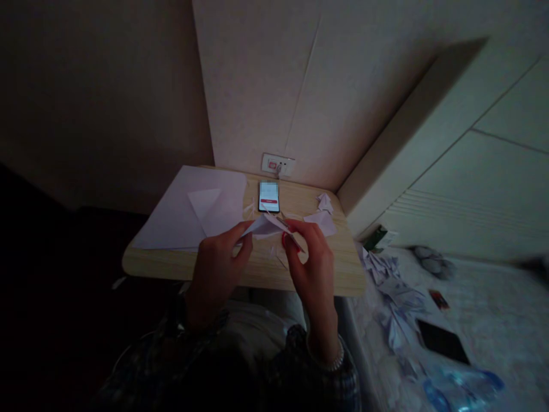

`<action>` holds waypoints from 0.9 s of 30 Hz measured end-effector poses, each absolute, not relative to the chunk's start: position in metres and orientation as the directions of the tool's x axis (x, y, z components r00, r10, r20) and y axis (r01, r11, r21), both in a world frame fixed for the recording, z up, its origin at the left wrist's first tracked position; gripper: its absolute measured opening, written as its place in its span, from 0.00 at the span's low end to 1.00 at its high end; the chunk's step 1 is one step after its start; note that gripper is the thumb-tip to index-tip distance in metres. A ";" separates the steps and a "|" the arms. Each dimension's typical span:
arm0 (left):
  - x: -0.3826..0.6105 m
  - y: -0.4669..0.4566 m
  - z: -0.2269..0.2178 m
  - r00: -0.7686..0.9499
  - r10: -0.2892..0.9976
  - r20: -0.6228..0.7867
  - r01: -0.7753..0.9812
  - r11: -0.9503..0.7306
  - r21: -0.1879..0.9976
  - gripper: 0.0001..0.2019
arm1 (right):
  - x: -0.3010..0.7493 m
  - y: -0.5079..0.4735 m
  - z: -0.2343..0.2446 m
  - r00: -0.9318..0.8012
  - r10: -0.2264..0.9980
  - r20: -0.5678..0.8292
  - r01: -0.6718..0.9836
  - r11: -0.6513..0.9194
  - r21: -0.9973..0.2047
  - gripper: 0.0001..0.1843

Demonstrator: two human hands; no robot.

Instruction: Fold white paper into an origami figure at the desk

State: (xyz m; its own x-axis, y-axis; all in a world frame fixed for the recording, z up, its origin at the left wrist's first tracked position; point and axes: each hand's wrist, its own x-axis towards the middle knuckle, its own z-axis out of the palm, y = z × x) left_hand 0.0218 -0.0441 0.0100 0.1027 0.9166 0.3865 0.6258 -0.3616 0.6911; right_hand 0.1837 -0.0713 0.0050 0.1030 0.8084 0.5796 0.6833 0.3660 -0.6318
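Note:
Over the small wooden table, my left hand (pixel 223 257) pinches a piece of folded white paper (pixel 266 227) between thumb and fingers. My right hand (pixel 311 257) is closed around small scissors (pixel 285 240) with red on the handle; their thin blades lie against the paper's right side. My fingers hide much of the scissors. Under the hands, thin paper strips (pixel 272 252) lie on the tabletop. Just beyond the paper is a phone (pixel 269 197) with its screen lit.
Large white sheets (pixel 171 223) cover the table's left part. A folded paper shape (pixel 325 202) and a paper piece (pixel 323 222) lie at its right. Behind is a wall socket (pixel 278 164). On the bed (pixel 493 292) are several folded papers (pixel 398 292) and a dark tablet-like object (pixel 442 341).

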 end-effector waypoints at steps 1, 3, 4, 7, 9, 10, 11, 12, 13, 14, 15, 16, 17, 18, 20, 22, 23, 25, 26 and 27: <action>0.022 -0.044 0.010 0.103 0.914 0.393 0.632 -0.365 0.683 0.16 | 0.184 -0.071 0.006 0.114 0.810 0.575 0.676 0.361 -0.642 0.10; 0.022 -0.044 0.011 0.107 0.914 0.391 0.640 -0.364 0.676 0.16 | 0.184 -0.071 0.007 0.131 0.820 0.557 0.658 0.349 -0.668 0.08; 0.022 -0.044 0.012 0.109 0.918 0.382 0.641 -0.359 0.678 0.16 | 0.184 -0.071 0.008 0.137 0.824 0.550 0.648 0.345 -0.679 0.08; 0.022 -0.044 0.014 0.115 0.926 0.361 0.628 -0.349 0.696 0.16 | 0.184 -0.072 0.008 0.156 0.835 0.528 0.619 0.334 -0.711 0.08; 0.023 -0.045 0.014 0.121 0.926 0.358 0.612 -0.354 0.707 0.15 | 0.185 -0.071 0.007 0.169 0.839 0.518 0.595 0.332 -0.732 0.07; 0.023 -0.045 0.014 0.121 0.925 0.360 0.607 -0.356 0.711 0.15 | 0.185 -0.071 0.007 0.177 0.841 0.512 0.582 0.330 -0.743 0.07; 0.024 -0.045 0.014 0.119 0.926 0.358 0.603 -0.354 0.715 0.14 | 0.185 -0.071 0.006 0.188 0.842 0.506 0.570 0.326 -0.754 0.07; 0.025 -0.045 0.014 0.115 0.928 0.354 0.599 -0.349 0.721 0.15 | 0.184 -0.071 0.005 0.199 0.843 0.500 0.560 0.321 -0.764 0.07; 0.025 -0.046 0.014 0.108 0.930 0.350 0.590 -0.344 0.731 0.14 | 0.184 -0.070 0.004 0.211 0.844 0.493 0.551 0.314 -0.773 0.07; 0.026 -0.046 0.013 0.101 0.935 0.341 0.573 -0.335 0.748 0.14 | 0.184 -0.070 0.003 0.219 0.846 0.486 0.544 0.308 -0.780 0.07; 0.027 -0.046 0.013 0.098 0.942 0.320 0.543 -0.320 0.776 0.14 | 0.184 -0.070 0.002 0.222 0.848 0.482 0.540 0.304 -0.785 0.07; 0.028 -0.045 0.012 0.100 0.951 0.292 0.498 -0.302 0.813 0.14 | 0.183 -0.070 0.001 0.224 0.848 0.480 0.536 0.304 -0.787 0.07; 0.028 -0.045 0.011 0.104 0.960 0.262 0.440 -0.280 0.853 0.13 | 0.183 -0.069 0.001 0.223 0.848 0.481 0.534 0.307 -0.788 0.07; 0.029 -0.044 0.010 0.113 0.967 0.228 0.371 -0.254 0.893 0.13 | 0.183 -0.069 0.001 0.225 0.848 0.480 0.529 0.307 -0.791 0.07; 0.030 -0.041 0.007 0.140 0.977 0.163 0.209 -0.190 0.959 0.13 | 0.182 -0.069 0.001 0.229 0.853 0.469 0.508 0.306 -0.805 0.09; 0.032 -0.039 0.005 0.158 0.981 0.115 0.049 -0.124 0.991 0.16 | 0.182 -0.070 0.002 0.230 0.858 0.458 0.478 0.311 -0.822 0.11; 0.032 -0.039 0.005 0.167 0.981 0.094 -0.014 -0.093 0.996 0.18 | 0.181 -0.070 0.003 0.221 0.862 0.457 0.469 0.317 -0.825 0.12; 0.034 -0.038 0.005 0.184 0.980 0.076 -0.088 -0.061 0.994 0.24 | 0.181 -0.070 0.004 0.191 0.860 0.473 0.472 0.342 -0.812 0.14; 0.034 -0.038 0.005 0.197 0.977 0.081 -0.104 -0.062 0.993 0.25 | 0.181 -0.070 0.004 0.172 0.858 0.484 0.481 0.355 -0.801 0.15; 0.034 -0.038 0.005 0.217 0.972 0.092 -0.116 -0.068 0.991 0.26 | 0.181 -0.070 0.004 0.150 0.855 0.496 0.493 0.370 -0.787 0.16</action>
